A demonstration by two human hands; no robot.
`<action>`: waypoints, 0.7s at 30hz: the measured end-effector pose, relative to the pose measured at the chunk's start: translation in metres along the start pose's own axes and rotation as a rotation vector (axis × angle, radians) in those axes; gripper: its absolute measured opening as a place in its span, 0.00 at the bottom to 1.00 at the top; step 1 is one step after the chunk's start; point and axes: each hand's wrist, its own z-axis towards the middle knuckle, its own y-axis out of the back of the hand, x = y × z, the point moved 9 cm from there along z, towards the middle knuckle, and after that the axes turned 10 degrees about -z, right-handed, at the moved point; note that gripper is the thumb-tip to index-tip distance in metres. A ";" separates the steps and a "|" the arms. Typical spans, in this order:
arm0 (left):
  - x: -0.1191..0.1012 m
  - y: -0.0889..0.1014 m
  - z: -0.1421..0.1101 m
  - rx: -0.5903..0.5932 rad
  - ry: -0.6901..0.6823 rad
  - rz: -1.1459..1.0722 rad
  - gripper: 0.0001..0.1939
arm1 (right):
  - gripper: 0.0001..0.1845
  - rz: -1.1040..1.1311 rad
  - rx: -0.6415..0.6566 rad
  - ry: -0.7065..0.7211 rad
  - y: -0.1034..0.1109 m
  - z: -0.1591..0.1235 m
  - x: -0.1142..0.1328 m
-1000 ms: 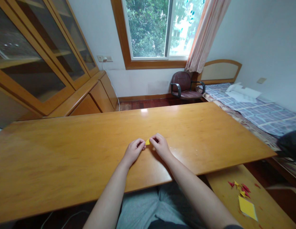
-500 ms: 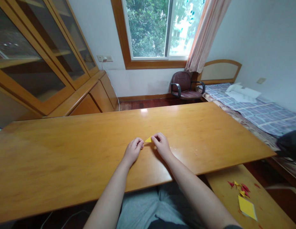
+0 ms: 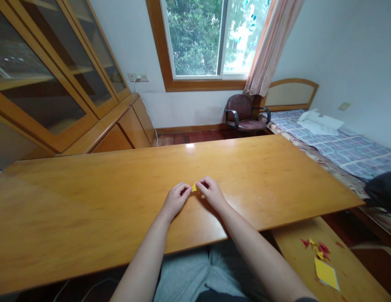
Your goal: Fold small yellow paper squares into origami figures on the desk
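No readable text, brand, number or sign anywhere. Teal marks [image 3: 253, 17] at the window [image 3: 195, 37], 1 o'clock: too small to tell if lettering. White sheets [image 3: 321, 122] near 3 o'clock: nothing legible.

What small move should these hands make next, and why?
Perhaps the left hand could press along the yellow paper: the right hand pinches one end, which should steady it, and the left hand is at the opposite end.
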 end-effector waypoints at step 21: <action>0.021 0.014 0.000 -0.192 0.091 -0.166 0.15 | 0.14 0.267 0.004 -0.133 -0.006 -0.001 -0.017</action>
